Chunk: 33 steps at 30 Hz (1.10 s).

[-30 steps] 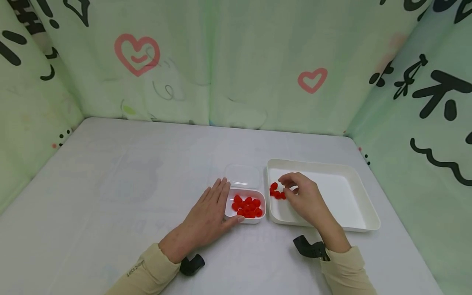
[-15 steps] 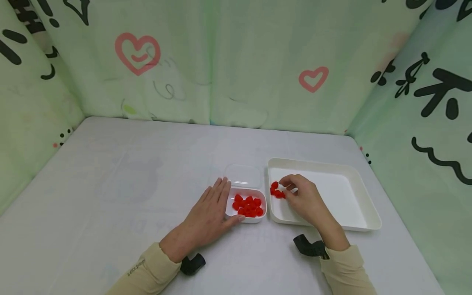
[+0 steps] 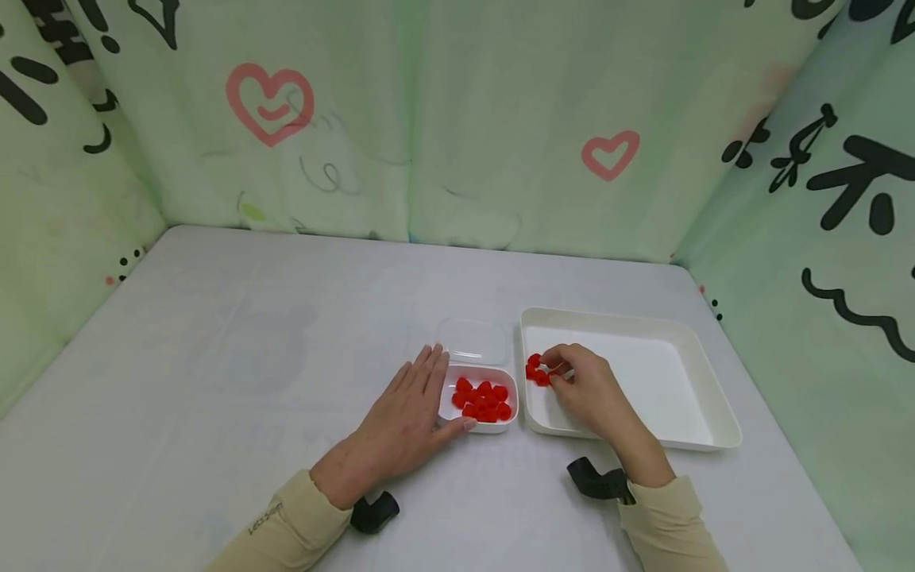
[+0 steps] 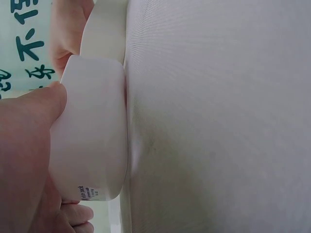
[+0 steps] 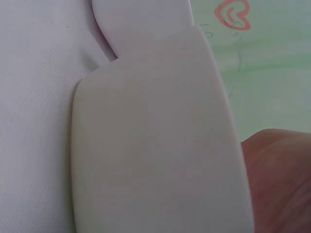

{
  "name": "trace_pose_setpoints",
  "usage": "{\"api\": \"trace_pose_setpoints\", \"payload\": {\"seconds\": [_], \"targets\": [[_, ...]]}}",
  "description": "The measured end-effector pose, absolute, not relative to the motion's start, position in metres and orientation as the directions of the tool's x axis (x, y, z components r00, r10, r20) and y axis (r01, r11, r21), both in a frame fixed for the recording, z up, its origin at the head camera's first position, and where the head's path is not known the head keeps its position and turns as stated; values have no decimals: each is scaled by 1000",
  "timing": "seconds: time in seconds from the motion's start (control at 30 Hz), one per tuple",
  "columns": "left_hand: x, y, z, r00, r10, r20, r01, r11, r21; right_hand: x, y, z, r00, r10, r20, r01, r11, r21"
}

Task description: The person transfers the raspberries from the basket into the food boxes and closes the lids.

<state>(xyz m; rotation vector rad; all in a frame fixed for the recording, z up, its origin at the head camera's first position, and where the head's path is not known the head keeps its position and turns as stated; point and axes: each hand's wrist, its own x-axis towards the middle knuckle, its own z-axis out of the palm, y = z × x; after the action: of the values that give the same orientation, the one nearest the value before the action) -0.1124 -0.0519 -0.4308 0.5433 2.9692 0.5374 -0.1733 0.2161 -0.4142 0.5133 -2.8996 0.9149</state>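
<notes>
In the head view, a small white plastic box (image 3: pixel 441 407) holds a heap of small red lumps (image 3: pixel 482 401); their exact kind is too small to tell. My left hand (image 3: pixel 400 417) lies along the box's left side with fingers straight, its thumb at the front rim. The left wrist view shows that thumb (image 4: pixel 56 99) touching the box wall (image 4: pixel 92 126). My right hand (image 3: pixel 589 389) reaches into a white tray (image 3: pixel 658 381), thumb and forefinger at a few red lumps (image 3: pixel 538 373) by its left wall. Whether they pinch one is unclear.
Behind the box lies its clear lid (image 3: pixel 473 342), folded back. Box and tray stand side by side on a white-covered table (image 3: pixel 214 357). Green printed curtains (image 3: pixel 486 119) surround the table's back and sides. The right wrist view is mostly filled by the tray's outer wall (image 5: pixel 155 145).
My right hand has lowered slightly, and its thumb and forefinger have come closer around the red lumps. My left hand has stayed at the box. The head view has shifted slightly.
</notes>
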Motion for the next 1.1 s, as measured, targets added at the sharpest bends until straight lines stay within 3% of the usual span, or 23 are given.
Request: {"api": "trace_pose_setpoints", "payload": {"seconds": [0.37,1.1], "targets": [[-111,-52,-431,-933,358,-18,330,877,350,-172,216,-414,-957,-274,94,-281,793,-541],[-113,-51,-431,-934,357,-10,330,874,357,-172,217,-414,-959,-259,111,-277,790,-547]]}}
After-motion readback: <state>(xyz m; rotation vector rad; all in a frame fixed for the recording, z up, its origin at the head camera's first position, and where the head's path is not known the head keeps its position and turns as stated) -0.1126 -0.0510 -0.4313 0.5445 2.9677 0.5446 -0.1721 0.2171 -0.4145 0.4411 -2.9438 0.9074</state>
